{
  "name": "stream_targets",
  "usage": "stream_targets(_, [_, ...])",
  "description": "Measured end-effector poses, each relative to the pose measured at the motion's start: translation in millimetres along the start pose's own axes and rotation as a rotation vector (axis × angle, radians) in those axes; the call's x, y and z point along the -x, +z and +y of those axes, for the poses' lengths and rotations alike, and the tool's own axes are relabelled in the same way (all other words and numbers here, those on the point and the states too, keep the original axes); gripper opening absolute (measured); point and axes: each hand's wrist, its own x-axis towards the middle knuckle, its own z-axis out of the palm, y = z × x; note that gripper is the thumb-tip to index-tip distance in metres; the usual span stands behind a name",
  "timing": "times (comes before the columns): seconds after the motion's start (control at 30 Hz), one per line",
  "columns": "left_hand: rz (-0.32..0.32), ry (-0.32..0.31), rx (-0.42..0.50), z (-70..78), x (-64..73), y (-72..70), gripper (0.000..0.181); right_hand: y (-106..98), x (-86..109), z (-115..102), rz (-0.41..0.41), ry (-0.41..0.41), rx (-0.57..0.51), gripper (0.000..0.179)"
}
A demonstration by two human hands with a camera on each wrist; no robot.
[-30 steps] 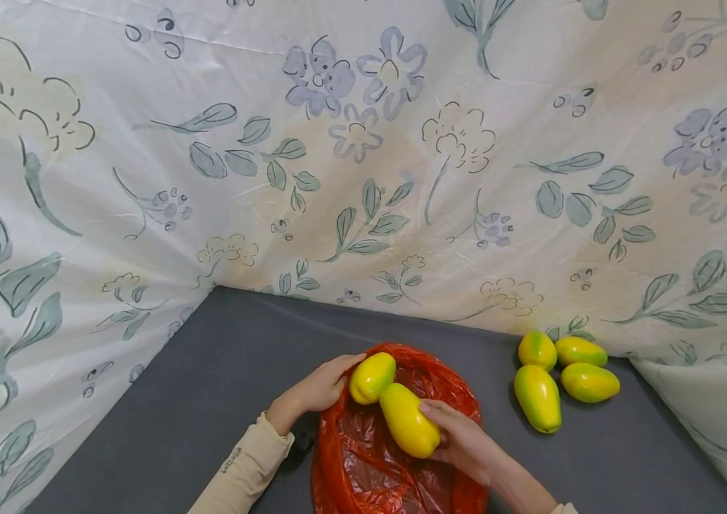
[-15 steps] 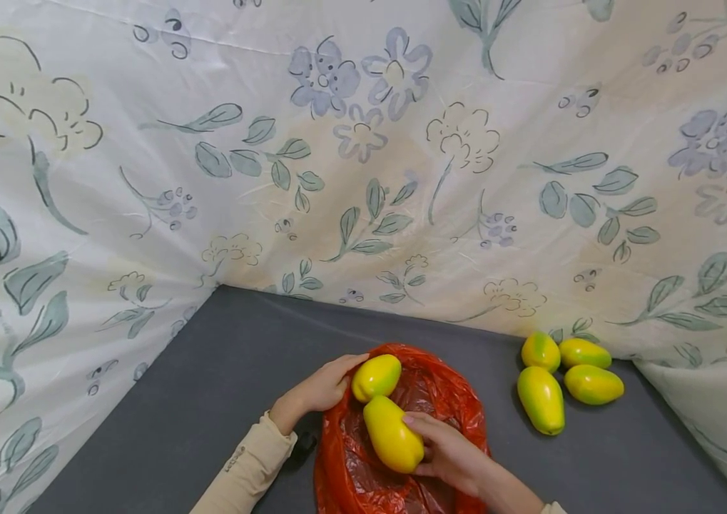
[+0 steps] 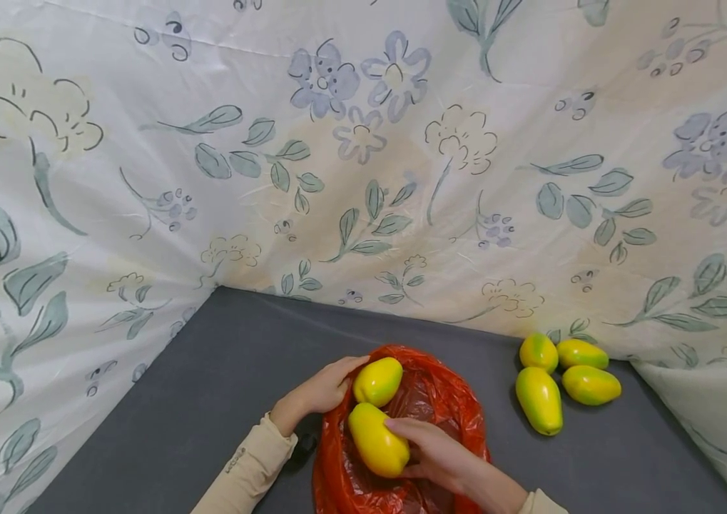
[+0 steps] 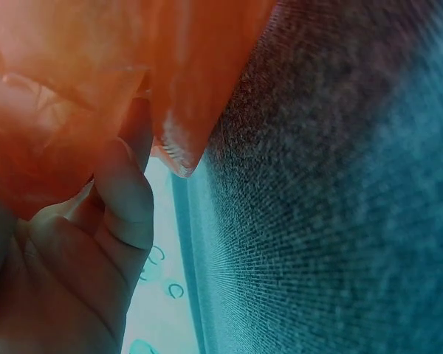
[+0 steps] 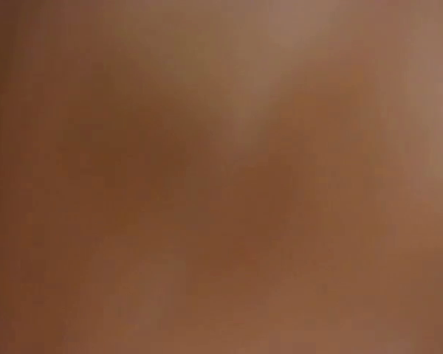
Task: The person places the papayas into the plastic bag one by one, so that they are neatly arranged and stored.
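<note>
A red plastic bag (image 3: 459, 414) lies with its mouth wide in the head view. My left hand (image 3: 314, 389) grips its left rim; in the left wrist view, curled fingers (image 4: 125, 192) hold the thin film. Just inside that rim is a yellow-green papaya (image 3: 379, 381). Below it, my right hand (image 3: 436, 453) holds a second, yellower papaya (image 3: 379, 439) over the bag's mouth, thumb on top. The two fruits are close together; whether they touch is hard to tell. The right wrist view is only a brown blur.
Several more papayas (image 3: 539, 401) sit grouped on the dark grey table (image 3: 222, 357) at the right, near the back edge. A small black object (image 3: 302, 446) lies beside the bag, partly behind the left sleeve. Floral cloth (image 3: 350, 214) walls the back and sides.
My right hand has carried its papaya leftward and slightly down across the bag's mouth, under the other fruit. The left hand stays at the rim.
</note>
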Motion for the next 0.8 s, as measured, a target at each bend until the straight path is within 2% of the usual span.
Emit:
stream_targets(0.3, [0.000, -0.002, 0.005, -2.7, -0.1, 1.2, 0.050, 5.0, -5.2, -0.9, 0.029, 0.006, 0.132, 0.061])
stream_targets(0.47, [0.006, -0.006, 0.010, -2.3, 0.6, 0.0, 0.050, 5.8, -3.8, -7.6, 0.017, 0.021, 0.194, 0.063])
stream_targets(0.8, [0.012, 0.001, -0.014, -4.3, -0.2, 1.6, 0.050, 5.9, -0.6, -11.5, 0.004, 0.046, 0.194, 0.062])
